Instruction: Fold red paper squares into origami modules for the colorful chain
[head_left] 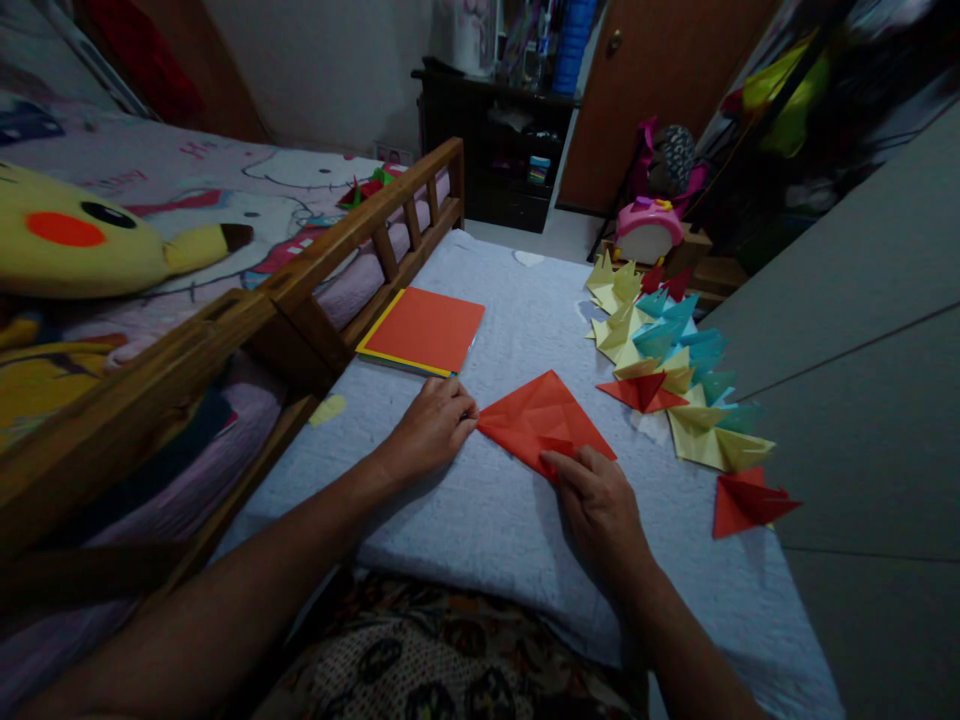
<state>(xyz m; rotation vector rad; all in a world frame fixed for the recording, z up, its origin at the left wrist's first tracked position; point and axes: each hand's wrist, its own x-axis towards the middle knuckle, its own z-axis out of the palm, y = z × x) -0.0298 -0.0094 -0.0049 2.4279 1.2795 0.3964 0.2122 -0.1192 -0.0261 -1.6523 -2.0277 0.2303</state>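
A sheet of red origami paper [550,408], creased and partly folded, lies flat on the pale cloth before me. Its left corner is pinched between the closed fingers of my left hand [439,425]. My right hand [596,495] rests on the sheet's near edge, where a small flap is turned up; the index finger presses there and the other fingers curl under. Just beyond my left hand sits a stack of square paper [427,328], orange-red on top with a yellow edge showing below.
Folded paper birds in yellow, blue and red [675,370] stand in rows along the right side. One red paper bird [752,502] sits nearest on that side. A wooden bed rail [360,225] runs along the left, with a yellow plush toy [82,240] behind it.
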